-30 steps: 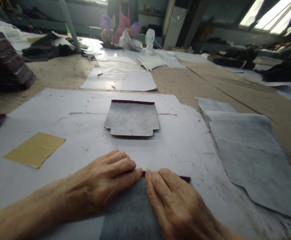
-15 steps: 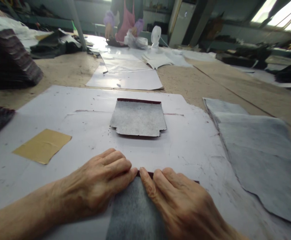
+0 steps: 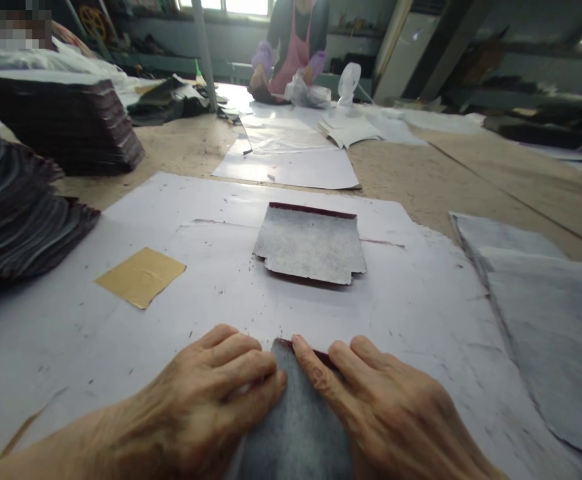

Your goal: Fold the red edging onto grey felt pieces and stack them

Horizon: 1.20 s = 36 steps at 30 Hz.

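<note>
A grey-backed sheet piece (image 3: 298, 427) with a narrow dark red folded edge lies in front of me, its lower part cut off by the view. My left hand (image 3: 211, 393) is curled at the piece's left side, its innermost fingertip touching the grey surface. The upper left corner shows uncovered. My right hand (image 3: 385, 400) presses the dark red edge, one finger lying along the corner and the others bent close together over the edge. Ahead of both hands, a similar grey piece (image 3: 313, 243) with notched corners and a dark red strip along its top rests on white paper.
White sheeting (image 3: 211, 293) covers the work surface. A tan square (image 3: 143, 277) lies left of centre. Dark stacked pieces (image 3: 21, 213) and a tall block stack (image 3: 65, 123) stand at left, grey sheets (image 3: 551, 307) at right. Across the table stands a person (image 3: 293, 53) in a pink apron.
The view has swung left, so the scene sits farther right. My left fingertips have drawn back from the folded edge, uncovering the corner. My right hand stays on the edge.
</note>
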Motion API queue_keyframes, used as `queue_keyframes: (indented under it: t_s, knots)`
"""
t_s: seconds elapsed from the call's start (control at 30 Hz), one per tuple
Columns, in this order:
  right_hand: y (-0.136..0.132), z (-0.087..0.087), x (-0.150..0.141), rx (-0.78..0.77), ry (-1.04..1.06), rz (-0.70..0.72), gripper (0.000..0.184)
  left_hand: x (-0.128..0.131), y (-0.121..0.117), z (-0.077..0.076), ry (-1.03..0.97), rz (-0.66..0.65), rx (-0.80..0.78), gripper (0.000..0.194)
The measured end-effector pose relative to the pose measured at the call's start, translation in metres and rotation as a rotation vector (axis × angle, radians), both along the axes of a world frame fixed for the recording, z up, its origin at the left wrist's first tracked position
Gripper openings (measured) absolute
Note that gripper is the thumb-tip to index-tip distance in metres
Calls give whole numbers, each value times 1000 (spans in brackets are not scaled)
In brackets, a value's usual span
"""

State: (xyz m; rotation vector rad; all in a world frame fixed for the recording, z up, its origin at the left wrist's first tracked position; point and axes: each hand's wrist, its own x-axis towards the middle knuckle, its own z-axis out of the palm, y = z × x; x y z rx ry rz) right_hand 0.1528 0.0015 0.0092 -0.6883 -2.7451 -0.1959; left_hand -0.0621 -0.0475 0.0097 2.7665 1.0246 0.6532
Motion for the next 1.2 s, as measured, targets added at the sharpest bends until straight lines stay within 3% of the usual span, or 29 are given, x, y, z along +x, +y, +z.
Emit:
queue_keyframes:
  t_s: [0.43, 0.93, 1.0, 1.1, 1.2]
  knots:
    - [4, 5, -3, -129, -126, -73, 69, 0, 1, 6, 74, 3, 6, 32]
    - [5, 7, 0, -214, -192, -126, 77, 2, 1, -5, -58, -4, 8, 41]
    - [7, 8, 7, -279, -90, -133, 70, 2, 1, -4, -45, 8, -4, 39]
    - [8, 10, 17, -319, 137, -203, 39, 4, 1, -3, -39, 8, -36, 38]
    - [6, 10, 23, -296, 174, -245, 18, 4, 1, -2, -58, 22, -60, 38]
